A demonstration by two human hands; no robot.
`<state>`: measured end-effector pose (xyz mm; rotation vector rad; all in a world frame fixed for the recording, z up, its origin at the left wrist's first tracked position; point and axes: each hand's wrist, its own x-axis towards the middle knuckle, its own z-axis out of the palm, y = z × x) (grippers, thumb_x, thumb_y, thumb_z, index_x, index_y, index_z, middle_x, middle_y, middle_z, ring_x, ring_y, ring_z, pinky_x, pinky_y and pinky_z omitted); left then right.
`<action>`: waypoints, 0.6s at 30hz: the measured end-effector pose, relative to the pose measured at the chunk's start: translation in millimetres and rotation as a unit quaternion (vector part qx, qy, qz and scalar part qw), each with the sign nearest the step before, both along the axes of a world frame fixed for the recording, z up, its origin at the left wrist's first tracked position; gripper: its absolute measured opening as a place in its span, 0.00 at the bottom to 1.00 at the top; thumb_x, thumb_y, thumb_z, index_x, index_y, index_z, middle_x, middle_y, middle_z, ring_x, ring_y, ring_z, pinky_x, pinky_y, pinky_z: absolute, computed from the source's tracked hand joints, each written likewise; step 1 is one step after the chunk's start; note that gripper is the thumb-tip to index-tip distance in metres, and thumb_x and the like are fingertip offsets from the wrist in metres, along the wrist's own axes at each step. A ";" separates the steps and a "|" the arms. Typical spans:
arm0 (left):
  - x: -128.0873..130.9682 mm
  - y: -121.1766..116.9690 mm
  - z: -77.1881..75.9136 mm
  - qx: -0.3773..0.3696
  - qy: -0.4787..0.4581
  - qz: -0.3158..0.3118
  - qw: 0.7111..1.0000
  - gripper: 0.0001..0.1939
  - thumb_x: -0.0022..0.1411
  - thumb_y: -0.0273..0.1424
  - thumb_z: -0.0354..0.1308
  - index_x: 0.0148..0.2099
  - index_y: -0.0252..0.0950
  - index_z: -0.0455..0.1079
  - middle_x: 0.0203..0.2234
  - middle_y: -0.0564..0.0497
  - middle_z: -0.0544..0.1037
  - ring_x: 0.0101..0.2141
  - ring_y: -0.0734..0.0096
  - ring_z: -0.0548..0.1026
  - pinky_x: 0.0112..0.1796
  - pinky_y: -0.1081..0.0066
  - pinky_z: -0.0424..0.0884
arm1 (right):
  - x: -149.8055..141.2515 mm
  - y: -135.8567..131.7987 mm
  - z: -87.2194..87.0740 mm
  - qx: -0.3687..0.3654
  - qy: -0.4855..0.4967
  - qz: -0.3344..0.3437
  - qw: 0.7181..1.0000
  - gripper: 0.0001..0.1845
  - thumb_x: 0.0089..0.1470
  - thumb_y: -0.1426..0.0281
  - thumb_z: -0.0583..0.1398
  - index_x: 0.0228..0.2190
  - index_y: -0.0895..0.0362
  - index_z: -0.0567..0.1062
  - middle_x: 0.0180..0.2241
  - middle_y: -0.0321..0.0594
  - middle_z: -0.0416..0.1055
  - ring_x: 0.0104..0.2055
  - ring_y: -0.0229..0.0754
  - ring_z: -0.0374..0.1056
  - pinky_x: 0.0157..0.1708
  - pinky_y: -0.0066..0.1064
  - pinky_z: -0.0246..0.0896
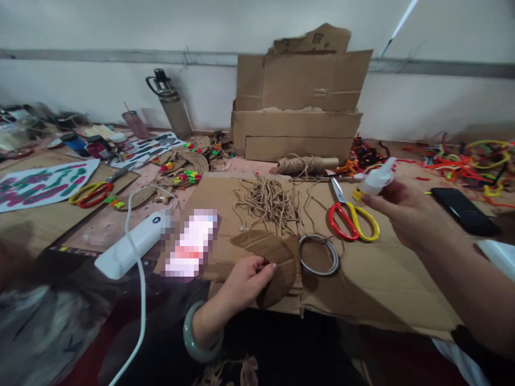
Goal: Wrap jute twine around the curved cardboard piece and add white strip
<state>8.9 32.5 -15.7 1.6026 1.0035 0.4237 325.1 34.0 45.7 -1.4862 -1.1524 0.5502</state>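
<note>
Your left hand [251, 279] pinches the brown cutout [277, 246] between thumb and fingers, directly on the near side of the twine heap [269, 203]. A bangle [188, 332] circles that wrist. Your right hand [398, 201] grips a white bottle [374, 179], raised to the right of the heap and tilted with its nozzle upward.

Near and to the right of the heap, you have a ring [319, 271] lying on the cardboard sheet [390, 279]. Scissors [341, 206] with one red and one yellow handle lie right of the heap, their blades pointing away from you. Just behind the heap, a twine roll [301, 165] lies on its side, with a cardboard box [301, 96] standing beyond it.

Left of the heap you see a lit screen [191, 246], pixelated past reading, then a white device [132, 249] with a cord [142, 289] across it. Bead-trimmed coils [189, 166] sit behind and to the left of the heap, and a flask [175, 110] stands beyond them. Well right of the heap are a dark phone [464, 210] and bright strands [462, 161].
</note>
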 end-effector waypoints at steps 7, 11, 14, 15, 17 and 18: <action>0.6 2.0 -6.3 -0.025 -0.010 -0.012 1.000 0.17 0.58 0.40 0.49 0.21 0.35 0.61 0.15 0.54 0.65 0.20 0.74 0.63 0.22 0.74 0.55 | -32.1 95.3 -5.7 -0.046 -0.119 0.045 0.991 0.15 0.42 0.71 0.63 0.35 0.60 0.72 0.37 0.43 0.75 0.37 0.41 0.71 0.41 0.35 0.65; 2.5 3.7 -5.5 -0.062 -0.026 -0.006 0.998 0.16 0.57 0.39 0.49 0.21 0.36 0.61 0.14 0.55 0.64 0.18 0.75 0.63 0.21 0.74 0.55 | -60.2 161.0 -25.8 -0.115 -0.217 0.075 0.967 0.14 0.47 0.72 0.62 0.39 0.61 0.72 0.40 0.42 0.74 0.41 0.42 0.70 0.44 0.35 0.64; 2.5 3.5 -7.8 -0.076 -0.033 -0.001 0.997 0.15 0.56 0.39 0.50 0.22 0.36 0.61 0.14 0.56 0.63 0.18 0.74 0.63 0.21 0.74 0.55 | -82.6 200.3 -37.3 -0.166 -0.283 0.079 0.941 0.17 0.56 0.65 0.57 0.46 0.59 0.69 0.46 0.43 0.68 0.44 0.43 0.68 0.42 0.41 0.66; 2.4 3.2 -9.4 -0.082 -0.038 0.002 0.996 0.15 0.56 0.39 0.50 0.22 0.36 0.61 0.15 0.56 0.63 0.18 0.74 0.64 0.21 0.74 0.55 | -89.5 210.5 -40.3 -0.180 -0.303 0.077 0.933 0.18 0.57 0.64 0.56 0.47 0.58 0.68 0.47 0.44 0.67 0.45 0.43 0.67 0.42 0.42 0.66; 2.4 2.9 -12.7 -0.092 -0.049 0.004 0.995 0.15 0.57 0.40 0.50 0.23 0.36 0.62 0.15 0.56 0.63 0.18 0.75 0.64 0.20 0.75 0.55 | -101.4 226.5 -45.1 -0.204 -0.341 0.071 0.915 0.18 0.57 0.64 0.56 0.48 0.57 0.67 0.48 0.44 0.66 0.45 0.43 0.67 0.43 0.42 0.66; 2.4 2.9 -14.1 -0.096 -0.053 0.004 0.994 0.15 0.57 0.39 0.50 0.23 0.36 0.62 0.15 0.56 0.63 0.18 0.75 0.64 0.20 0.75 0.55 | -106.0 232.3 -47.0 -0.213 -0.358 0.067 0.907 0.18 0.57 0.64 0.56 0.48 0.57 0.67 0.48 0.44 0.66 0.45 0.43 0.67 0.43 0.42 0.65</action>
